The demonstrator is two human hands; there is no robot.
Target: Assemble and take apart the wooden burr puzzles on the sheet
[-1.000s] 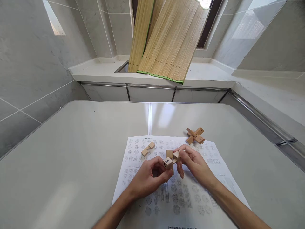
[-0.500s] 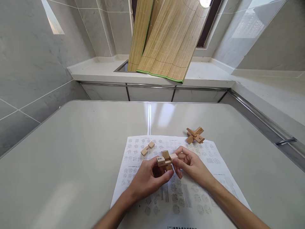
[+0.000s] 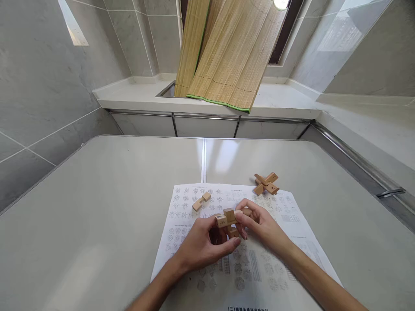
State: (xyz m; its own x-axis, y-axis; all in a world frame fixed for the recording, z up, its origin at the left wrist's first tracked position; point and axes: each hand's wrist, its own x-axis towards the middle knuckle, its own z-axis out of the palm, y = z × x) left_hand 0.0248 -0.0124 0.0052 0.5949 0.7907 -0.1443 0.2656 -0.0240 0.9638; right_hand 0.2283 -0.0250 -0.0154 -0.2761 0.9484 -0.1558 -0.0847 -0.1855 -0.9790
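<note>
Joined wooden puzzle pieces [image 3: 229,216] are held between both hands, above a printed sheet [image 3: 181,216]. My left hand [image 3: 207,244] grips them from the left and below, its thumb near a lower block. Fingers of my right hand [image 3: 256,220] pinch the right end of the pieces. A loose notched wooden piece [image 3: 201,201] lies on the sheet, beyond my left hand. Farther right, an assembled wooden cross puzzle [image 3: 266,183] rests at the sheet's far edge.
The sheet lies on a pale table [image 3: 97,207] with a seam down its far middle. Behind it are a white ledge [image 3: 129,97] and a hanging bamboo blind [image 3: 227,56]. A metal rail [image 3: 350,149] runs along the right wall.
The held wooden pieces have turned and shifted slightly right, so the numbered end and upper block show at a different angle. My left hand has moved slightly right with them.
</note>
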